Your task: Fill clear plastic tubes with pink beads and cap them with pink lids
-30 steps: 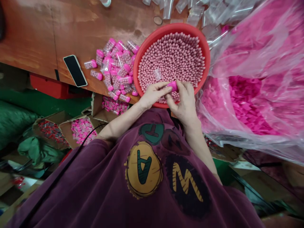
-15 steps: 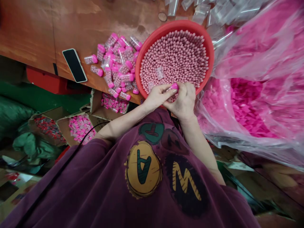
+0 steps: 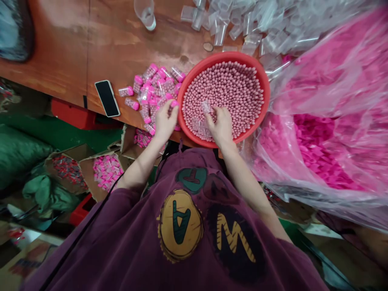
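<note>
A red basin [image 3: 263,81] full of small pink balls [image 3: 233,89] stands on the wooden table [image 3: 91,36]. My right hand [image 3: 220,125] is inside it, fingers closed on a clear empty tube [image 3: 206,106] lying among the balls. My left hand [image 3: 165,119] is at the basin's left rim, fingers around a filled tube with a pink cap [image 3: 173,104], right at the pile of filled pink-capped tubes [image 3: 151,91].
A black phone [image 3: 107,98] lies left of the pile. Empty clear tubes [image 3: 230,20] are heaped behind the basin. A big plastic bag of pink caps [image 3: 321,137] fills the right. Open cardboard boxes of filled tubes [image 3: 104,169] sit below the table edge.
My hands have parted. The left hand carried the capped tube left to the pile. The right hand moved into the basin onto a clear tube. The camera tilted up the table.
</note>
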Available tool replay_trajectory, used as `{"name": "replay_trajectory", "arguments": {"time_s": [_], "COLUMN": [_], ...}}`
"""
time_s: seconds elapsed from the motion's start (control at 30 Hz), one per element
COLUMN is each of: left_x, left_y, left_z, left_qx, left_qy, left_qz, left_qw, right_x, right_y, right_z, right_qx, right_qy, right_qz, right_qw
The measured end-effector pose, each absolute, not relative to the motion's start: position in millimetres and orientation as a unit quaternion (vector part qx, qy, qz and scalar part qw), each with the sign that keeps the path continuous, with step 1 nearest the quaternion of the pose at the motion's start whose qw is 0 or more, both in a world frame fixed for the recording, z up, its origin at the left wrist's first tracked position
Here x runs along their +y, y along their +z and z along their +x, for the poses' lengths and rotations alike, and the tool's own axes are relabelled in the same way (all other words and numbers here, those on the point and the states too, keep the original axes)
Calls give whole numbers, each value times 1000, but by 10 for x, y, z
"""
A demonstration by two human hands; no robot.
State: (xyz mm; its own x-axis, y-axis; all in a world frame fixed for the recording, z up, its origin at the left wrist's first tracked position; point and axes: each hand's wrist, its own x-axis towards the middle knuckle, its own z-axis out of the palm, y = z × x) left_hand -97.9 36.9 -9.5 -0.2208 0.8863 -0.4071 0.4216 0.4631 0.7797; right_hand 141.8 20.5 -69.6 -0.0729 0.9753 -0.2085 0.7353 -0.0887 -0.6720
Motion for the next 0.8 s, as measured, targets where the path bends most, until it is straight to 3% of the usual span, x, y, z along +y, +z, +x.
{"name": "replay_trajectory", "arguments": {"time_s": [0.1,0.17,0.33,0.43,0.53,0.63,0.73,0.8], "left_x": [541,616,747,718,639,640,684,695], "left_y": [-147,-203,-425,-467,-462,-544,-642,-642], "left_z": [-1163,-1037,-296,-66,-151,-326,-379,-348], "left_qx": [783,760,613,563,580,601,570,500], "left_qy": [229,241,266,267,235,185,78,-1], "left_qz": [497,526,449,406,490,618,738,785], "left_qw": [295,294,593,669,607,472,352,365], "right_x": [482,562,434,252,73,-120,-426,-717], "right_y": [-961,-1069,-1018,-793,-557,-408,-284,-191], "right_z": [1361,1342,1375,1317,1194,1138,1220,1334], "right_qx": [-646,-634,-528,-483,-468,-520,-554,-554], "right_qy": [317,352,495,550,532,471,463,458], "right_qz": [-681,-669,-630,-609,-620,-624,-624,-641], "right_qw": [135,161,280,305,337,345,300,269]}}
